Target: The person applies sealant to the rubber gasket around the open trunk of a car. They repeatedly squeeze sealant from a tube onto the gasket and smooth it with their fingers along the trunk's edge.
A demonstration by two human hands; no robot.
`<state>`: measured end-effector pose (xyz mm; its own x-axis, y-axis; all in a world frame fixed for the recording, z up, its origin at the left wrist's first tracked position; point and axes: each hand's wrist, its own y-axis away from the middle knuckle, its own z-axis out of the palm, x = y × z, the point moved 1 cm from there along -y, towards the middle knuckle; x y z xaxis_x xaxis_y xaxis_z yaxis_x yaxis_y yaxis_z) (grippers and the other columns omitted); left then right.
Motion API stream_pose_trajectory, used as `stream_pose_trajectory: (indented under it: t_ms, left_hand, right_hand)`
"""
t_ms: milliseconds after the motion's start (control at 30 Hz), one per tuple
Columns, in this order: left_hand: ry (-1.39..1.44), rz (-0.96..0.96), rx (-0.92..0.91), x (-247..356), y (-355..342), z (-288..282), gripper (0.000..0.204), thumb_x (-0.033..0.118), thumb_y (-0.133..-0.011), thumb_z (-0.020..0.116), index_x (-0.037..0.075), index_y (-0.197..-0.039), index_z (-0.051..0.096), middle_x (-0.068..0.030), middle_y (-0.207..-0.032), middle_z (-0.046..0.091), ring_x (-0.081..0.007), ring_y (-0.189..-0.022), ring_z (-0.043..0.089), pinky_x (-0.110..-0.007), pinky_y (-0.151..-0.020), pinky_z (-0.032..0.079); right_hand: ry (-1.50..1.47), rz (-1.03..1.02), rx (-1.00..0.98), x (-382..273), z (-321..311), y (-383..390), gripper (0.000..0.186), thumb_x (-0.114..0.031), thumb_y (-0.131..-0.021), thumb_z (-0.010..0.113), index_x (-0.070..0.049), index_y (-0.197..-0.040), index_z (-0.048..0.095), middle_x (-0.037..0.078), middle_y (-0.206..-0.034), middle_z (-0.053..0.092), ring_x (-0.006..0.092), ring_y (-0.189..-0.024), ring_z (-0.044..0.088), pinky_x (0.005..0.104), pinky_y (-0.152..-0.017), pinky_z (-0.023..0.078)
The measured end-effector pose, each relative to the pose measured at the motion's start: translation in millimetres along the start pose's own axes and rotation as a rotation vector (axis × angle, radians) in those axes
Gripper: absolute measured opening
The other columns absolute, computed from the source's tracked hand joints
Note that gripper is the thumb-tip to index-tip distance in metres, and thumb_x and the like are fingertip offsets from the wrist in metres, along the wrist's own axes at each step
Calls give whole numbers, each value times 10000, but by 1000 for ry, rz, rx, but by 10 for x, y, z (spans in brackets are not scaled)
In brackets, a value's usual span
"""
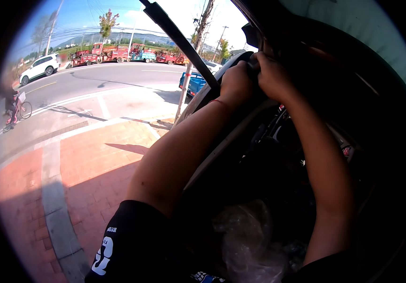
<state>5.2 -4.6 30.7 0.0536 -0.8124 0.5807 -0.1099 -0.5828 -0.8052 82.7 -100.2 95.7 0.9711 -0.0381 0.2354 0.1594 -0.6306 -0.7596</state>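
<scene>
in the head view, i find the dark part [253, 65] i care about at the upper edge of the shadowed vehicle opening, right between the two hands. the left grip [237, 82] has its fingers bent in against that part; the right grip [272, 76] is curled just beside it, fingers folded toward the same spot. it is too dark there for me to tell whether either one is clamped or only touching.

a black strut [184, 45] cuts slantwise across my sight of the road and ends near the left wrist, which wears a thin red band [220, 102]. the right forearm hides part of the dark interior, where crumpled clear plastic [247, 238] lies low in the middle.

counting, i get two grips, one strut, one white car [39, 69] at far left, one person on a pink bicycle [23, 109], one light-blue three-wheeler [143, 55] and one blue cargo bed [194, 84] behind a slim trunk [187, 87]. red three-wheelers [114, 54] overlap across the road: at least three.

outdoors, reddish paving [92, 158] with a grey stone strip [57, 203] meets a sunlit grey road [118, 78]; shadow covers the nearer paving.
</scene>
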Motion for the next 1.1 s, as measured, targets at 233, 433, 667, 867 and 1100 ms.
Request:
stream_pose_trajectory:
  t_ms: [233, 433, 667, 867, 1100]
  left_hand:
    - [9, -5, -9, 18, 14, 26, 221, 120, -888, 633, -33, -1036, 574, -291, -1005, 694, -463, -1033, 658, -531, -885, 530]
    - [31, -22, 31, -4, 28, 32, 226, 139, -890, 639, -19, -1044, 589, -286, -989, 694, -467, -1020, 656, -533, -884, 523]
    - [99, 169, -17, 17, 19, -4, 228, 112, -904, 607, 29, -1116, 605, -267, -1018, 702, -439, -1027, 668, -516, -882, 526]
    - [-155, -62, -185, 67, -40, 64, 226, 110, -922, 591, -10, -1114, 593, -238, -1034, 716, -425, -995, 688, -495, -906, 534]
    - [-35, 12, -71, -55, -243, 287, 252, 161, -922, 607, -26, -1091, 599, -264, -1068, 701, -449, -1055, 661, -501, -920, 529]
  right_hand:
    - [-14, -90, -52, 124, 39, -6, 423, 58, -890, 493, -54, -1296, 539, 241, -1185, 665, 394, -1169, 623, 466, -980, 502]
    - [203, -130, -146, 112, -7, 75, 402, 3, -932, 501, -102, -1319, 528, 201, -1215, 669, 383, -1127, 652, 485, -930, 530]
    - [295, -312, -135, 117, -46, 139, 392, -33, -973, 447, -108, -1354, 500, 203, -1199, 663, 394, -1116, 644, 491, -925, 529]
    - [240, -159, -75, 218, -28, 60, 311, -55, -959, 484, -86, -1244, 602, 197, -1146, 690, 387, -1087, 665, 482, -904, 539]
    - [481, -95, -182, 270, 120, -331, 220, -77, -916, 530, -95, -1063, 693, 174, -1104, 705, 366, -1061, 671, 493, -892, 534]
